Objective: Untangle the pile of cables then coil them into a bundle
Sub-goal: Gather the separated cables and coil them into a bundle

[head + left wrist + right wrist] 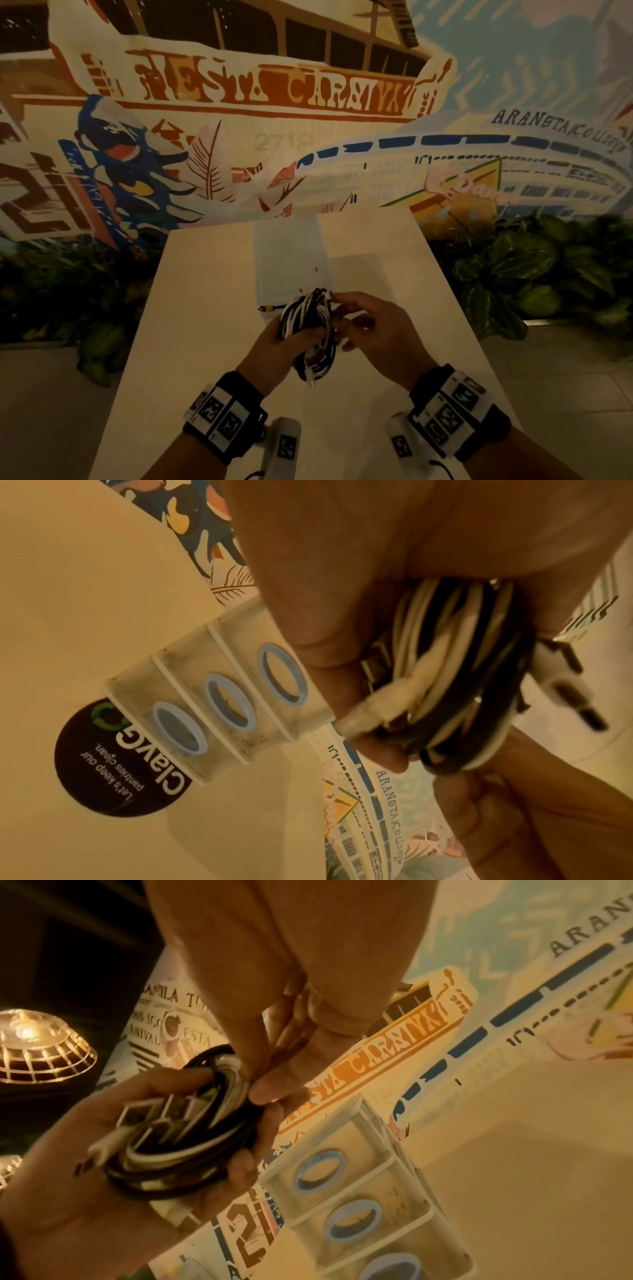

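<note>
A coiled bundle of black and white cables (310, 334) is held above the near middle of the white table (191, 308). My left hand (277, 346) grips the bundle, fingers curled round the loops; several USB plugs stick out of the coil (161, 1123). My right hand (370, 329) pinches the top right of the bundle (236, 1074) between thumb and fingertips. From the left wrist the loops (455, 674) run through the left hand, with white plug ends (561, 685) hanging loose. One cable tip (269, 308) pokes out to the left.
A clear plastic drawer unit (291, 260) with blue ring handles (219, 702) stands on the table just behind the hands. A round black sticker (113, 761) lies on the tabletop. Green plants (520, 274) flank the table; a painted mural wall (274, 102) rises behind.
</note>
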Motion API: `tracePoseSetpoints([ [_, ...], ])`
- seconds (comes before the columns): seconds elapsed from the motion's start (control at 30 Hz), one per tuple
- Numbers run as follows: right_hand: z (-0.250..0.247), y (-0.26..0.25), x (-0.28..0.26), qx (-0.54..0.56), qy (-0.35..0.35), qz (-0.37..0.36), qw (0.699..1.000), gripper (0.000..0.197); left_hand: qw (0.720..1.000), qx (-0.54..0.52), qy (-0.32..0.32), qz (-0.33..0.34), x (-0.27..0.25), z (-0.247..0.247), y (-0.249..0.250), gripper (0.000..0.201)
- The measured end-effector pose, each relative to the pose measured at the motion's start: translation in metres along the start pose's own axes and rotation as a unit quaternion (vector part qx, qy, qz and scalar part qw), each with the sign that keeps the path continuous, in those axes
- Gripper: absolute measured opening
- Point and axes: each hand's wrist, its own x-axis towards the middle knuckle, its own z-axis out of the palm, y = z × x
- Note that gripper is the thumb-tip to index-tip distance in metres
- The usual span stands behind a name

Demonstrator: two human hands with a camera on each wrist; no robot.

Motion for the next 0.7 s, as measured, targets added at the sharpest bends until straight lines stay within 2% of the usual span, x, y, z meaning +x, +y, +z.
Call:
tracePoseSetpoints([
  [0.07, 0.006, 0.009, 0.000, -0.008, 0.020, -0.013, 1.000, 0.032, 1.000, 0.017, -0.010, -0.009, 0.002, 0.003, 0.000, 0.065],
  [0.17, 0.009, 0.022, -0.001, -0.108, 0.047, -0.038, 0.992, 0.031, 0.999, 0.025, -0.031, -0.023, 0.002, 0.006, -0.003, 0.069],
  [0.23, 0.008, 0.028, 0.001, -0.181, 0.046, -0.050, 0.981, 0.031, 0.999, 0.029, -0.033, -0.027, 0.001, 0.007, -0.006, 0.075],
  [0.3, 0.006, 0.032, 0.003, -0.191, 0.032, -0.044, 0.980, 0.031, 0.999, 0.021, -0.025, -0.035, -0.001, 0.007, -0.008, 0.082],
  [0.33, 0.006, 0.032, 0.004, -0.175, 0.023, -0.037, 0.984, 0.031, 0.999, 0.031, -0.018, -0.035, -0.002, 0.007, -0.007, 0.078],
  [0.43, 0.009, 0.030, 0.004, -0.116, -0.012, -0.011, 0.993, 0.031, 0.985, 0.171, 0.012, 0.009, -0.003, 0.006, 0.002, 0.035],
  [0.53, 0.015, 0.038, 0.004, -0.026, 0.004, 0.057, 0.998, 0.028, 0.949, 0.309, 0.016, 0.054, 0.001, -0.005, 0.019, 0.031],
  [0.6, 0.022, 0.054, 0.002, 0.068, 0.049, 0.166, 0.983, 0.017, 0.927, 0.364, 0.026, 0.083, 0.005, -0.013, 0.038, 0.040],
  [0.63, 0.028, 0.063, 0.002, 0.131, 0.060, 0.239, 0.960, 0.014, 0.909, 0.400, 0.043, 0.104, 0.009, -0.018, 0.049, 0.044],
  [0.7, 0.042, 0.089, 0.005, 0.260, 0.067, 0.358, 0.895, 0.019, 0.861, 0.482, 0.075, 0.145, 0.025, -0.029, 0.066, 0.046],
])
